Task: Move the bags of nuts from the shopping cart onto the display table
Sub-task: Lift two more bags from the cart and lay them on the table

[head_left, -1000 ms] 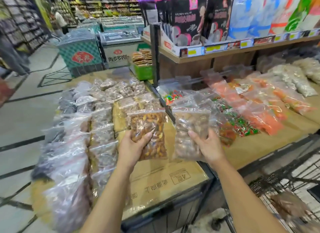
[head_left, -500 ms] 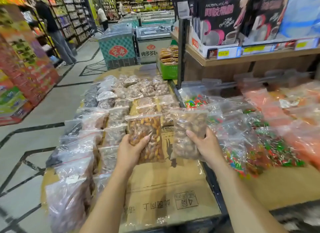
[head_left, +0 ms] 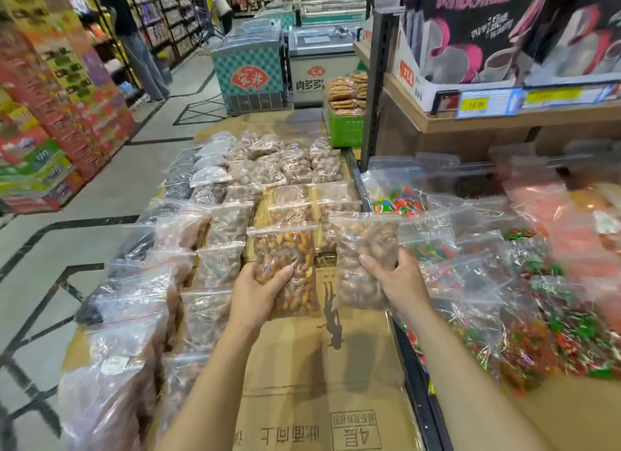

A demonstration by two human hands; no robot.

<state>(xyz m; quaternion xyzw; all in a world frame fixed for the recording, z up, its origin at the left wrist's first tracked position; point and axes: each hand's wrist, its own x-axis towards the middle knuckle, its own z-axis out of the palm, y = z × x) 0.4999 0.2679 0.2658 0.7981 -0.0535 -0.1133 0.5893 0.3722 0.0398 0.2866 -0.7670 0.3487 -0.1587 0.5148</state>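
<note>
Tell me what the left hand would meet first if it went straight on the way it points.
Probably the laid-out bags just beyond the amber bag that the left hand grips; depth is unclear, so it might pass above them.

Teal freezer reads 安井; cardboard, upside down, reads 此面向上 and 4层.

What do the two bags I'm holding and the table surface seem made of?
Left bag and right bag: thin clear plastic, glossy; nuts show through, zip strip on top. Table surface: probably cardboard, matte brown, with printed characters and fold seams.
</note>
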